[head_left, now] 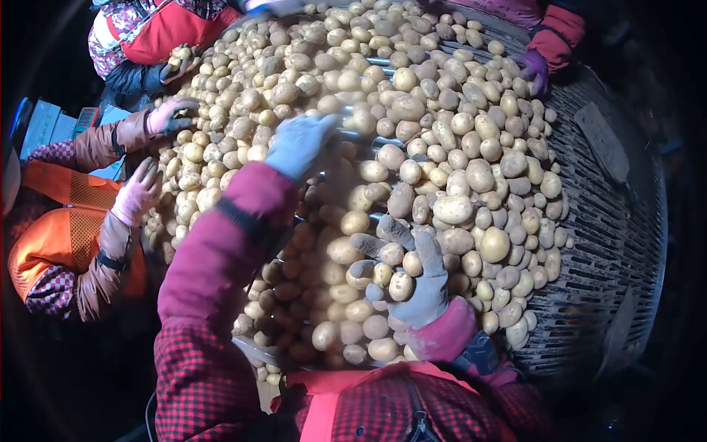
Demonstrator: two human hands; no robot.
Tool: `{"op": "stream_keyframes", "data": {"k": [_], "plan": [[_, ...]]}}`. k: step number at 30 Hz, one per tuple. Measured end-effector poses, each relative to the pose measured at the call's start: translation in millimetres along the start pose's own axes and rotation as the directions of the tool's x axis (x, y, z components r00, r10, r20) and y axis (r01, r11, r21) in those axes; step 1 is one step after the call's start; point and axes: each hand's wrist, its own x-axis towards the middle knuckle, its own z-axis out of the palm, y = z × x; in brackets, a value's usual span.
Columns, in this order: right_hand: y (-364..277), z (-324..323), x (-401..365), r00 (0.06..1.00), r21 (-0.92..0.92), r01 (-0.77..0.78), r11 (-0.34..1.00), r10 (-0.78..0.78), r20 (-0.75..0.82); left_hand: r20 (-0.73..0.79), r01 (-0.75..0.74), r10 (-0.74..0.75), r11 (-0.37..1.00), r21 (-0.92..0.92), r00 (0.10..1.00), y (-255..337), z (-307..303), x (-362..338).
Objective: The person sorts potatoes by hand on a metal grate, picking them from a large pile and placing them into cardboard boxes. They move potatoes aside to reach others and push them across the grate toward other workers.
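My left hand (pixel 300 146), in a pale blue glove, reaches over the middle of a wide heap of potatoes (pixel 449 210). Motion smears its fingertips, so whether they grip anything is hidden. Closer to my body, my right hand (pixel 421 295) wears a soiled grey glove and is turned palm up. Its curled fingers cup several small potatoes (pixel 401 286) against the palm. Larger potatoes lie all around both hands, some with soil on their skins.
A slatted metal grate (pixel 589 243) lies under the heap and shows at right. Co-workers' gloved hands touch the heap's left edge: an upper hand (pixel 173 116) and a lower hand (pixel 138 193). Another person's purple glove (pixel 534 71) is at top right.
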Motion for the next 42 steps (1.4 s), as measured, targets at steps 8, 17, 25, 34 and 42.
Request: {"op": "stream_keyframes", "data": {"k": [8,17,25,34,42], "plan": [[8.1,-18.2,5.9,0.997,-0.053,-0.01,0.999,0.006,-0.075,0.334,0.168,-0.216,0.971,0.168,0.918,8.3,32.2,69.9],[6.2,-8.1,7.0,0.999,-0.13,0.032,0.991,-0.037,-0.034,0.091,0.28,-0.273,0.811,-0.513,0.958,22.5,-7.0,2.7],[16.5,-6.7,5.6,0.997,0.035,-0.019,0.999,0.022,-0.079,0.06,-0.163,0.329,0.608,-0.777,0.942,86.0,-78.7,-85.2],[11.0,-21.1,-1.4,0.985,-0.064,-0.118,0.991,0.125,0.121,0.264,0.009,0.045,0.98,-0.2,0.963,87.2,-5.4,-28.5],[20.7,-34.2,1.7,0.985,0.008,-0.155,0.988,0.154,0.073,-0.006,0.061,-0.061,0.994,-0.088,0.998,37.1,-6.7,-34.3]]}}
